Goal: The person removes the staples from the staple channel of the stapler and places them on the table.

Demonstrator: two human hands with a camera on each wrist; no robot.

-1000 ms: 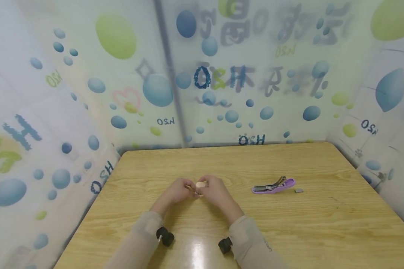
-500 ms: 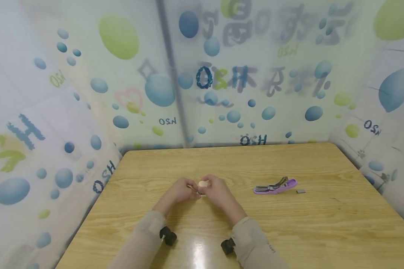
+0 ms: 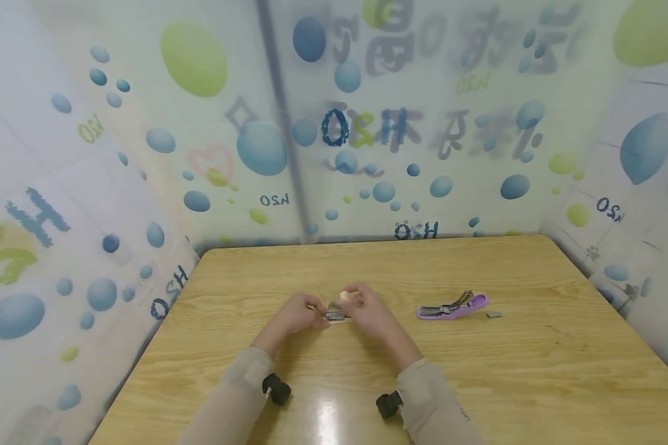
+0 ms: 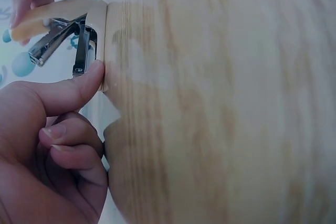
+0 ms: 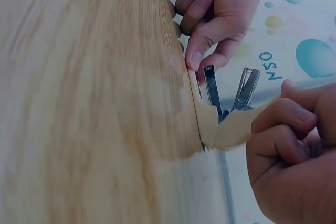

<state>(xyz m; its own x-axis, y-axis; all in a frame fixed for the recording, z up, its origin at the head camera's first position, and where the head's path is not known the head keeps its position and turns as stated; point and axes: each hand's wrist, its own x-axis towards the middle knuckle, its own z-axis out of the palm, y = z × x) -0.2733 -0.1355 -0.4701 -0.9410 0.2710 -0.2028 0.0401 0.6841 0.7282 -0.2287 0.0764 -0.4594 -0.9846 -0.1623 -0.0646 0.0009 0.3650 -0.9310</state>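
Observation:
A small cream stapler (image 3: 338,321) lies on the table in the middle of the head view, folded open. Its metal magazine (image 4: 80,51) lies along the base, and a second metal piece (image 4: 51,43) stands up at an angle under the raised cover. My left hand (image 3: 300,314) pinches the front end of the base, with the thumb on top. My right hand (image 3: 370,312) holds the cream top cover (image 5: 239,128) with curled fingers and keeps it tipped back. The right fingers hide the cover's end.
To the right on the wooden table (image 3: 523,371) lies an open purple stapler (image 3: 480,302). Beside it is a small grey strip (image 3: 494,315), seemingly staples. A patterned curtain (image 3: 367,204) hangs behind the table's far edge.
My right hand has moved right and slightly up with the cover, tipping it back. The metal parts inside the stapler now show. My left hand stays at the base.

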